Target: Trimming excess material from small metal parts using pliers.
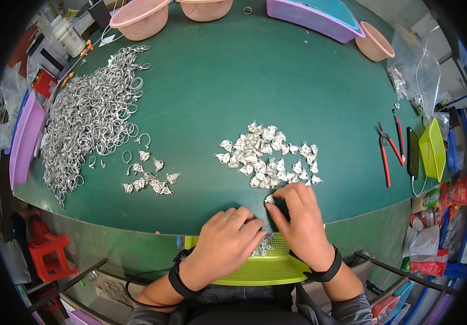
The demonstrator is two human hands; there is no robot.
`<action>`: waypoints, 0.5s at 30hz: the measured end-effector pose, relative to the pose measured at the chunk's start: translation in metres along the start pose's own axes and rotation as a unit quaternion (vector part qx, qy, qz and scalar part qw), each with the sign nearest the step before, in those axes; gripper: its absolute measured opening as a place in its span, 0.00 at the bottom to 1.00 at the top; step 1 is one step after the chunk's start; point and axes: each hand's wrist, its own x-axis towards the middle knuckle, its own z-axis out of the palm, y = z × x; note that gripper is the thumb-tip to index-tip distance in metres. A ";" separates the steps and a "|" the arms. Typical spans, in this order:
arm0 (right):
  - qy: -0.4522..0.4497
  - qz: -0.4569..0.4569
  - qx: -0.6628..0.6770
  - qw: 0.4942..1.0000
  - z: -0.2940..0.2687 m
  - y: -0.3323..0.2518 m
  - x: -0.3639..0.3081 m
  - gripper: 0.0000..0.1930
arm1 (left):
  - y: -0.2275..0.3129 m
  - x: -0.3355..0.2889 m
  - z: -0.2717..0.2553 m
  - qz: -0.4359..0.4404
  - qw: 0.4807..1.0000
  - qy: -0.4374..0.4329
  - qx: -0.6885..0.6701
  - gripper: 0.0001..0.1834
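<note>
My right hand (303,222) pinches a small silver metal charm (269,199) between thumb and forefinger, just above the table's near edge. Beside it, my left hand (224,242) is closed with its fingertips pressed together; whatever they hold, if anything, is hidden. Beyond my right hand lies a loose pile of similar silver charms (266,154). A smaller cluster of charms (155,181) sits farther left. Below both hands, a yellow-green basket (255,271) rests at my lap with several small silver pieces (264,246) in it.
A large heap of silver rings (90,111) covers the table's left side. Red-handled pliers (389,146), a phone (412,153) and a green basket (432,149) lie at the right. Pink bowls (141,20) and a purple tray (317,19) line the far edge. A red stool (49,249) stands lower left.
</note>
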 end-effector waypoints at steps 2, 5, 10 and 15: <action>-0.005 -0.008 0.021 1.000 -0.001 0.000 0.000 0.11 | -0.001 -0.001 0.000 -0.005 1.000 0.006 -0.002 0.08; -0.027 0.015 0.061 0.998 -0.009 0.000 -0.007 0.09 | 0.000 -0.001 0.000 -0.014 1.000 0.011 -0.001 0.08; -0.050 -0.020 0.074 0.996 -0.020 0.001 -0.016 0.09 | 0.002 0.002 0.000 -0.026 1.000 0.014 0.008 0.10; -0.054 -0.011 0.004 0.998 -0.028 0.000 -0.014 0.13 | 0.003 0.005 0.002 -0.012 0.998 -0.005 0.056 0.13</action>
